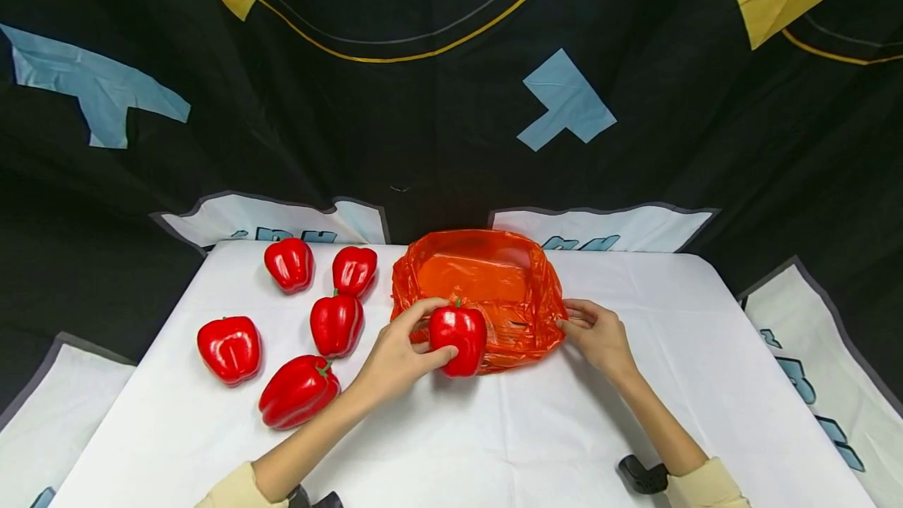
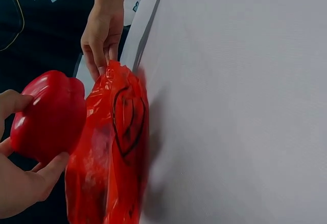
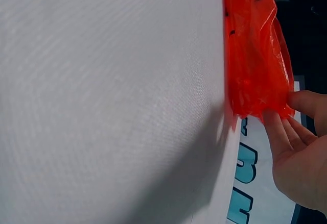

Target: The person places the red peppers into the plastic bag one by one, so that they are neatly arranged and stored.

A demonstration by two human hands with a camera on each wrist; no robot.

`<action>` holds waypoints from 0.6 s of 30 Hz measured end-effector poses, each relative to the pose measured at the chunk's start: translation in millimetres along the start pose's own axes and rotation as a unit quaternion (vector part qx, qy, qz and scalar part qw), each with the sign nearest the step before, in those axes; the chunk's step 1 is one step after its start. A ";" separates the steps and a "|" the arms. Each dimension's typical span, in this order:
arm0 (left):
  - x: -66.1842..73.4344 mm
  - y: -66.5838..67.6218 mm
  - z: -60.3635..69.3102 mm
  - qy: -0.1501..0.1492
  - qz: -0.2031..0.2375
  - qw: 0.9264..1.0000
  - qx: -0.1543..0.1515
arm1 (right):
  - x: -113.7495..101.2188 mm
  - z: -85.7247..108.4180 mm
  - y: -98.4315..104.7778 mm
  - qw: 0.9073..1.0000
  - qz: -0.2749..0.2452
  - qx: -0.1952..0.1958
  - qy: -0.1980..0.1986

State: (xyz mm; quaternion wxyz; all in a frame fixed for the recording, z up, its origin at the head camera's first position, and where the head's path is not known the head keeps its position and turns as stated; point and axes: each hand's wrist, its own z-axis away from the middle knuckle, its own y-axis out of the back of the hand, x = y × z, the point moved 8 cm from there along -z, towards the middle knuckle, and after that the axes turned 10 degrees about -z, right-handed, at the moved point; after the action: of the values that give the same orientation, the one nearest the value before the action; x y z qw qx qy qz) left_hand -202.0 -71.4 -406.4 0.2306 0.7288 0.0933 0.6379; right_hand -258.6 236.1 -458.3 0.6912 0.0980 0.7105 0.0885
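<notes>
A red bell pepper (image 1: 459, 339) with a green stem is gripped between the thumb and fingers of my left hand (image 1: 402, 351), raised at the near left side of an orange-red plastic bag (image 1: 471, 257). The bag stands on the table with its mouth spread wide. My right hand (image 1: 602, 335) pinches the bag's right rim between thumb and fingers. In the left wrist view the held pepper (image 2: 51, 117) is beside the bag's wall (image 2: 110, 157), which carries a black print. The right wrist view shows the thumb and fingers of my right hand (image 3: 301, 152) at the bag's edge (image 3: 260, 71).
Several more red peppers lie on the white table (image 1: 600, 445) left of the bag: one (image 1: 289, 265) at the back, one (image 1: 230, 350) far left, one (image 1: 299, 392) close to my left forearm. A black curtain (image 1: 437, 139) hangs behind the table's far edge.
</notes>
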 end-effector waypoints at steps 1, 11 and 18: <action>0.4 -2.6 -3.6 0.005 0.011 1.000 -0.002 | 0.4 0.1 0.2 1.000 0.000 0.000 0.000; 8.3 -21.7 -42.2 0.015 0.017 1.000 -0.014 | 1.8 -1.1 -0.2 1.000 -0.009 -0.004 0.001; 12.9 -29.2 -69.2 0.005 0.014 1.000 -0.014 | 1.4 -0.9 -1.3 1.000 -0.013 -0.006 -0.003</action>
State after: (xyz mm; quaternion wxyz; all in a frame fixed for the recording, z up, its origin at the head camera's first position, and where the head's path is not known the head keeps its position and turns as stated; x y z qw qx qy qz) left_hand -262.6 -25.2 -402.6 0.2312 0.7238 0.0757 0.6457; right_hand -259.6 235.3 -459.9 0.6949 0.0849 0.7092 0.0831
